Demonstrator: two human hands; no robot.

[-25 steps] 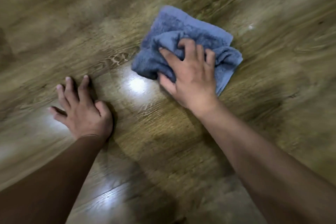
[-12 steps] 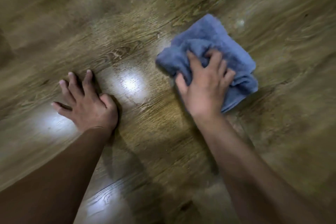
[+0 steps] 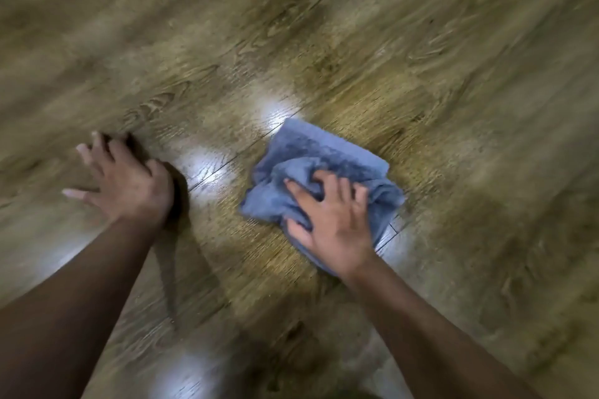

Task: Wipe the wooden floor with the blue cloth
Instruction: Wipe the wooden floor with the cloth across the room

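A folded blue cloth (image 3: 319, 152) lies bunched on the wooden floor (image 3: 356, 42) just right of the middle of the head view. My right hand (image 3: 334, 223) presses down on the cloth's near half, fingers spread and dug into its folds. My left hand (image 3: 126, 183) rests flat on the bare floor to the left, fingers apart, holding nothing. The near edge of the cloth is hidden under my right palm.
Brown wood-grain planks fill the whole view, with seams running diagonally. Bright light reflections (image 3: 207, 165) shine on the floor between my hands and near the bottom edge. The picture is blurred by motion.
My right hand has pulled the cloth back toward me and a little left across the floor. My left hand stays planted on the floor.
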